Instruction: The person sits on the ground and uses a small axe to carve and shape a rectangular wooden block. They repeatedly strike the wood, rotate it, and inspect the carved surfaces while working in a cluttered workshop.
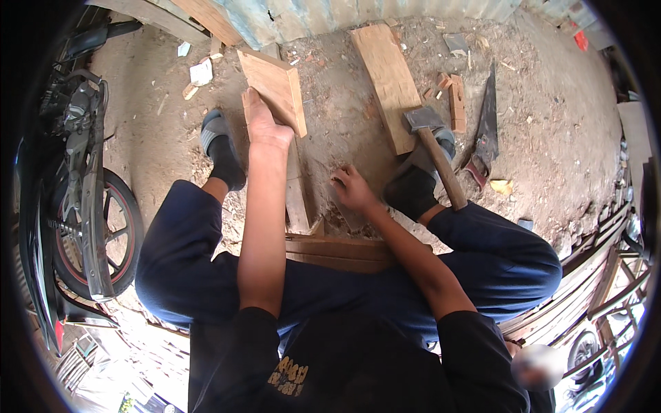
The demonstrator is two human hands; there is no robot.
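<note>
My left hand grips a thick wooden board by its near left edge, with the fingers partly hidden by the wood. The board stands tilted above a long wooden strip on the ground. To the right of that strip, my right hand hangs low over the dirt with its fingers curled. Something small and dark shows at those fingertips, too unclear to name. A hatchet-like tool with a broad dark head and wooden handle rests against my right foot and lower leg.
Beyond my right foot lies a wide plank, beside a small wood block and a handsaw. A low wooden piece crosses between my legs. At left stands a motorcycle. Corrugated metal sheeting borders the far side.
</note>
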